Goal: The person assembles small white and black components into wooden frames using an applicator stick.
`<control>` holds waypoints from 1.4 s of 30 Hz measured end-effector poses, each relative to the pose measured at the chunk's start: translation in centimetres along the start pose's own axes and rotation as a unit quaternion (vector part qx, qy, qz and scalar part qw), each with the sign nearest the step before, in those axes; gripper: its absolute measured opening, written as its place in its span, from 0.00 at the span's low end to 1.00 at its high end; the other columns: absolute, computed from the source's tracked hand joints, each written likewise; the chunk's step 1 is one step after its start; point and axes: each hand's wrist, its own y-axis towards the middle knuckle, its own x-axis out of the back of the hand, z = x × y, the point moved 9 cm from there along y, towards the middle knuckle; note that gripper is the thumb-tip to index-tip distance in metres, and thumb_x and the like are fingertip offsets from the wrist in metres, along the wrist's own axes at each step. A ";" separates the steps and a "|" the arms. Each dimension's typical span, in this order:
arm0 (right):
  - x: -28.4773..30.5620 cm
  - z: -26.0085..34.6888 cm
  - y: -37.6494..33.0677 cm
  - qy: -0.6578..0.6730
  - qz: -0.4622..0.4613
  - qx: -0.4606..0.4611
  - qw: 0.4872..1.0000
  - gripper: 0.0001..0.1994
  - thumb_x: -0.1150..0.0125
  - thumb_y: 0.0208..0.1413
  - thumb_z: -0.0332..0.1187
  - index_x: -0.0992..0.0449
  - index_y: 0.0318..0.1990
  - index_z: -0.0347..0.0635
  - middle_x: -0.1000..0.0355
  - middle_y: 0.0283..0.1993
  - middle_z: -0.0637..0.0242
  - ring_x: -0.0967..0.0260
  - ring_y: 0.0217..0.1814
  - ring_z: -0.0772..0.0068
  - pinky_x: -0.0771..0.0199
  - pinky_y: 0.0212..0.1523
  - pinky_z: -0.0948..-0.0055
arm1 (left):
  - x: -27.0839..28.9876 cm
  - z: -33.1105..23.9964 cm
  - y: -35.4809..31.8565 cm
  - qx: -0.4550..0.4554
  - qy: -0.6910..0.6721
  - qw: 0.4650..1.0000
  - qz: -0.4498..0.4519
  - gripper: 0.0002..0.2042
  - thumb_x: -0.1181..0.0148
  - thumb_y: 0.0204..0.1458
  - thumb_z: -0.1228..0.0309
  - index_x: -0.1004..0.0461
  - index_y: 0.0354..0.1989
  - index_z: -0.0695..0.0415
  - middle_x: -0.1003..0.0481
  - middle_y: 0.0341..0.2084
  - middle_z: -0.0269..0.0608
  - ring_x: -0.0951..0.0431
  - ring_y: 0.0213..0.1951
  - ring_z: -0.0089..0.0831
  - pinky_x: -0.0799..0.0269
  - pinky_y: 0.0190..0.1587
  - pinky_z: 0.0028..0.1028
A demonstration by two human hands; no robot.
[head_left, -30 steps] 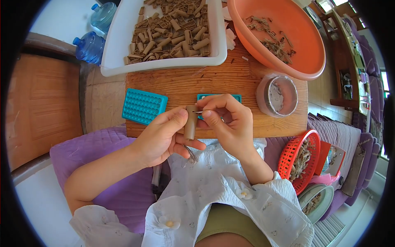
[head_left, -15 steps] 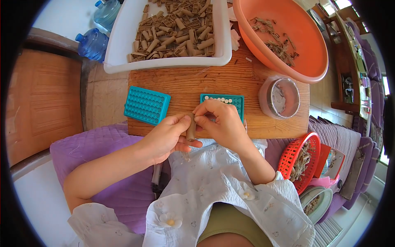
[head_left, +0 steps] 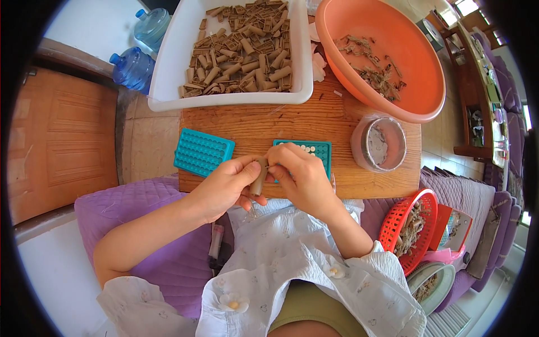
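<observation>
A brown tube-shaped piece (head_left: 259, 184) sits between my hands over the near edge of the table, its lower end tipped slightly left. My left hand (head_left: 227, 182) is closed around it, thumb along its side. At the tube's upper end, my right hand (head_left: 305, 175) pinches with bent fingers; anything small between those fingertips is hidden. Partly behind my right hand lies a teal tray with round holes (head_left: 324, 150), some filled with small white round pieces (head_left: 308, 148). Another teal tray (head_left: 203, 151), its holes showing no white pieces, lies left of my hands.
A white tub (head_left: 230, 100) heaped with brown pieces (head_left: 247, 62) stands at the back. Beside it is an orange basin (head_left: 404, 67) with dry scraps, and nearer, a clear jar (head_left: 365, 147) with grey residue. Right of my lap, a red basket (head_left: 397, 224) holds dry plant matter.
The view has shifted, so the table and containers appear slightly lower. Both hands keep hold at the tube, which now tilts more, its lower end toward the left.
</observation>
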 end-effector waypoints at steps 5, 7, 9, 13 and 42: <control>1.7 2.1 -0.8 -0.012 0.028 0.085 0.996 0.10 0.45 0.41 0.19 0.31 0.34 0.39 0.33 0.37 0.59 0.34 0.38 0.58 0.33 0.35 0.67 | -1.9 0.0 0.1 0.014 0.026 0.995 0.093 0.16 0.63 0.58 0.61 0.41 0.49 0.57 0.31 0.35 0.36 0.27 0.26 0.22 0.35 0.20 0.15; 2.2 1.9 -1.7 0.001 0.072 0.060 0.996 0.12 0.44 0.40 0.20 0.31 0.37 0.39 0.34 0.36 0.58 0.35 0.40 0.56 0.34 0.38 0.65 | -3.3 0.3 -0.4 0.012 0.028 0.992 0.126 0.15 0.62 0.58 0.61 0.41 0.48 0.57 0.32 0.38 0.36 0.27 0.31 0.22 0.32 0.25 0.16; 3.4 2.2 -2.7 0.018 0.100 0.061 0.993 0.11 0.42 0.40 0.22 0.30 0.35 0.39 0.34 0.35 0.58 0.35 0.37 0.57 0.34 0.38 0.66 | -4.0 0.1 -0.4 0.007 -0.063 0.995 0.081 0.15 0.59 0.57 0.63 0.43 0.50 0.56 0.34 0.42 0.39 0.30 0.40 0.23 0.29 0.35 0.21; 14.9 1.8 -8.8 -0.094 -0.073 -0.055 0.991 0.11 0.43 0.33 0.20 0.29 0.30 0.37 0.36 0.34 0.60 0.35 0.34 0.66 0.33 0.33 0.73 | -3.4 -4.9 -0.6 -0.098 0.012 0.993 0.063 0.15 0.55 0.55 0.67 0.43 0.50 0.57 0.34 0.45 0.39 0.32 0.43 0.23 0.31 0.40 0.24; 22.8 -17.0 8.6 -0.495 0.198 -0.070 0.843 0.11 0.43 0.41 0.30 0.29 0.35 0.37 0.31 0.29 0.55 0.32 0.36 0.56 0.32 0.37 0.63 | 1.9 -18.4 20.4 -0.421 0.875 0.228 -0.071 0.13 0.52 0.41 0.75 0.32 0.38 0.56 0.32 0.23 0.34 0.29 0.32 0.29 0.31 0.34 0.25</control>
